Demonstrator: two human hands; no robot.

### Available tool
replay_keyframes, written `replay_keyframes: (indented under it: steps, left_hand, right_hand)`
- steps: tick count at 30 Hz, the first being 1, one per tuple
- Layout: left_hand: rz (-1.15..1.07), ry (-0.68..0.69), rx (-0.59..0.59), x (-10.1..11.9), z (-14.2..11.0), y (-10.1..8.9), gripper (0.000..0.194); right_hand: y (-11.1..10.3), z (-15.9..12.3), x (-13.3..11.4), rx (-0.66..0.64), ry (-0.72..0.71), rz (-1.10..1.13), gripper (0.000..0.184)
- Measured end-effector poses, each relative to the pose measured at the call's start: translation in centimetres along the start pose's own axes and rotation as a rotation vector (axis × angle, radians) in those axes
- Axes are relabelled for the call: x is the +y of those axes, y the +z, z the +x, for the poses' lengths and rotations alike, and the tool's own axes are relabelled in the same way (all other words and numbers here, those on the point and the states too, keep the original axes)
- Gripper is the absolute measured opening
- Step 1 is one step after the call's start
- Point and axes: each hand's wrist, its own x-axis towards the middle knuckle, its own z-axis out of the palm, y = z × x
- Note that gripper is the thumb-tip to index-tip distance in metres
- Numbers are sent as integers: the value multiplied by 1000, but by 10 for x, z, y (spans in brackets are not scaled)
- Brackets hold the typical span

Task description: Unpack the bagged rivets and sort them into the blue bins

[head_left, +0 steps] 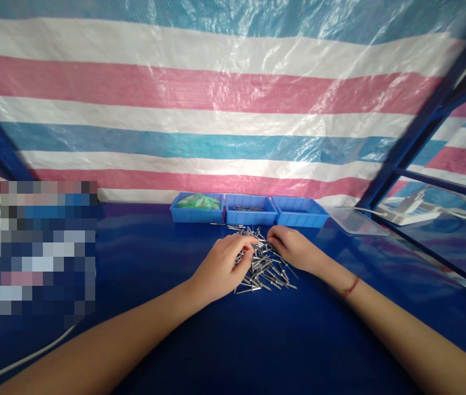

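A loose pile of silvery blind rivets (pixel 263 269) lies on the blue tabletop, between and below my two hands. At the pile's left side is my left hand (pixel 222 266), its fingers curled and the thumb drawn in close to the fingertips. Whatever sits between those tips is too small to make out. On the upper right edge of the pile, my right hand (pixel 292 247) has its fingers bent and pressed together in a pinch. What it pinches is hidden behind the fingers. My palms hover low, with rivets showing around the fingertips.
Behind the pile stand three blue bins in a row: a left bin (pixel 195 215) with green packets (pixel 200 202), a middle bin (pixel 251 217) with some rivets, and a right bin (pixel 301 219). A clear plastic lid (pixel 356 221) lies rightward. A white cable (pixel 31 356) crosses the left.
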Motion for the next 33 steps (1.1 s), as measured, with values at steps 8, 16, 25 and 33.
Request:
replay_keyframes:
  steps: [8, 16, 25, 33]
  left_hand:
    - [-5, 3, -1, -1, 0, 1, 23]
    - [16, 19, -3, -2, 0, 2, 22]
    - [0, 17, -11, -3, 0, 3, 23]
    - [4, 19, -21, -3, 0, 3, 22]
  right_hand:
    - [-5, 2, 2, 107, -42, 31, 19]
    - [-8, 0, -2, -47, -2, 13, 20]
    - [-16, -3, -2, -115, 62, 102, 25]
    - [-16, -6, -2, -147, 51, 186, 16]
